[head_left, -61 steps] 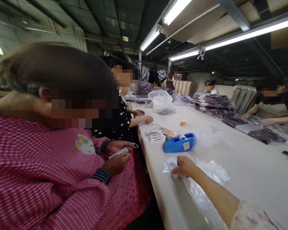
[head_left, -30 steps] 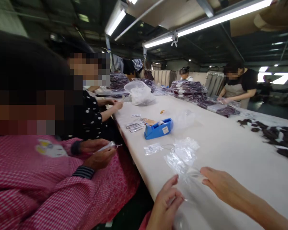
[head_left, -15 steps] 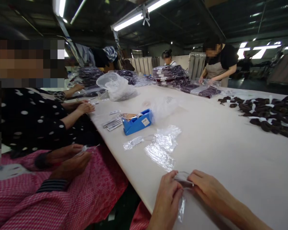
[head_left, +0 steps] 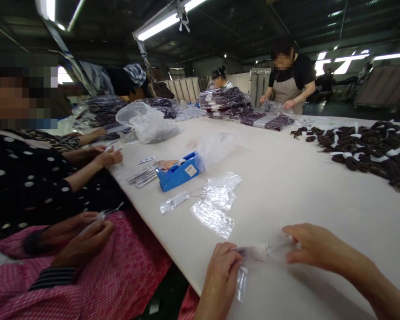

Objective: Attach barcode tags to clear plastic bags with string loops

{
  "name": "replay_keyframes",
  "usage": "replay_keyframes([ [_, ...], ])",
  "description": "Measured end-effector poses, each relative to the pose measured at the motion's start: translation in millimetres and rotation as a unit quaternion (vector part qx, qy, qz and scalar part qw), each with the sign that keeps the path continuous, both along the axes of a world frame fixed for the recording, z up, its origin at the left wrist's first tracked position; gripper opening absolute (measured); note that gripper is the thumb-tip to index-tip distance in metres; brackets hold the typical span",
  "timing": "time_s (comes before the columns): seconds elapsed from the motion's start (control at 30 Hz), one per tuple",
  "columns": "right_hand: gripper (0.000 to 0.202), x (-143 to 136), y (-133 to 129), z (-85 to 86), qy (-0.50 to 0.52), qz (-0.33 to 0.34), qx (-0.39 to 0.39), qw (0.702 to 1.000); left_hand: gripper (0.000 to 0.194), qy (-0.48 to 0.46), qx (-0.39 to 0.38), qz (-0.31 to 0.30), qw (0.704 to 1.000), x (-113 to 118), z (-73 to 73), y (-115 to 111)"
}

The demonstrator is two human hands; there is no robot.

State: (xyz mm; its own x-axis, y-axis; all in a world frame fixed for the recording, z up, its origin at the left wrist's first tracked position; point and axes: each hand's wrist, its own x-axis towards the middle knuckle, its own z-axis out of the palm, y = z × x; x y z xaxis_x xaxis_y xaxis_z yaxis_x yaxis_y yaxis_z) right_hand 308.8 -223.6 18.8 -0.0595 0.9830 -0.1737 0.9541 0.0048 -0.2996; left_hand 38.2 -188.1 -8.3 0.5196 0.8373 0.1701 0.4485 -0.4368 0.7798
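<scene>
My left hand (head_left: 221,271) pinches one end of a small white printed label (head_left: 258,252) just above the table's front edge. A narrow clear plastic sleeve (head_left: 242,284) hangs below those fingers. To the right of the label, my right hand (head_left: 314,244) is curled, with thumb and forefinger tips apart. A blurred, pale, see-through strand or film runs from the label's right end to its fingers; what exactly they grip I cannot make out. Beyond my hands lie shiny clear sleeves (head_left: 213,218) and one small packed sleeve (head_left: 174,203).
A blue tape dispenser (head_left: 179,172) stands beside a stack of labels (head_left: 143,175). Clear bags (head_left: 149,122), bagged dark goods (head_left: 224,100) and brown tied bundles (head_left: 366,151) lie on the table (head_left: 279,186). A co-worker's hands (head_left: 83,235) are at the left; another person (head_left: 289,84) stands across.
My right hand has moved away to the right from my left hand, drawing out a pale blurred strand or film. More of the label shows. The camera view has shifted a little right.
</scene>
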Motion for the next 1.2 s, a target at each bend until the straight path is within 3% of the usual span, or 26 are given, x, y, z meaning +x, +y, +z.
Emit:
replay_keyframes([
  [0.1, 0.024, 15, 0, 8.1, -0.067, -0.089, 0.054, 0.992, 0.022, -0.004, 0.002, 0.001, 1.000, -1, -0.9, -1],
  [0.17, 0.027, 2, 1, 12.1, -0.035, -0.073, 0.110, 0.991, 0.022, -0.001, 0.007, 0.001, 1.000, -1, -0.5, -2],
  [0.23, 0.031, -23, 1, 9.9, 0.029, -0.013, 0.145, 0.989, 0.021, 0.003, 0.015, 0.001, 1.000, 0, -0.8, -2],
  [0.3, 0.036, -50, -1, -1.1, 0.066, 0.040, 0.135, 0.988, 0.021, 0.006, 0.025, 0.002, 1.000, 0, -3.5, -3],
  [0.43, 0.031, -79, -4, -34.2, 0.064, 0.053, 0.095, 0.992, 0.021, 0.003, 0.052, -0.002, 0.999, 0, -17.3, -4],
  [0.57, 0.022, -77, -3, -44.8, 0.026, 0.085, 0.086, 0.992, 0.020, 0.008, 0.049, 0.034, 0.998, -1, -24.9, -8],
  [0.67, 0.024, -73, -1, -37.4, 0.012, 0.087, 0.093, 0.992, 0.020, 0.018, 0.014, 0.052, 0.998, -2, -17.6, -10],
  [0.83, 0.030, -67, 2, -27.2, 0.049, 0.093, 0.073, 0.992, 0.021, 0.009, -0.010, 0.030, 0.999, -2, -1.9, -9],
  [1.0, 0.025, -65, 2, -25.4, 0.095, 0.075, 0.084, 0.989, 0.023, 0.001, -0.001, 0.027, 1.000, -1, -2.2, -8],
  [1.2, 0.020, -66, 1, -26.9, -0.024, 0.101, 0.088, 0.991, 0.021, 0.004, 0.021, 0.018, 1.000, -3, -9.0, -8],
])
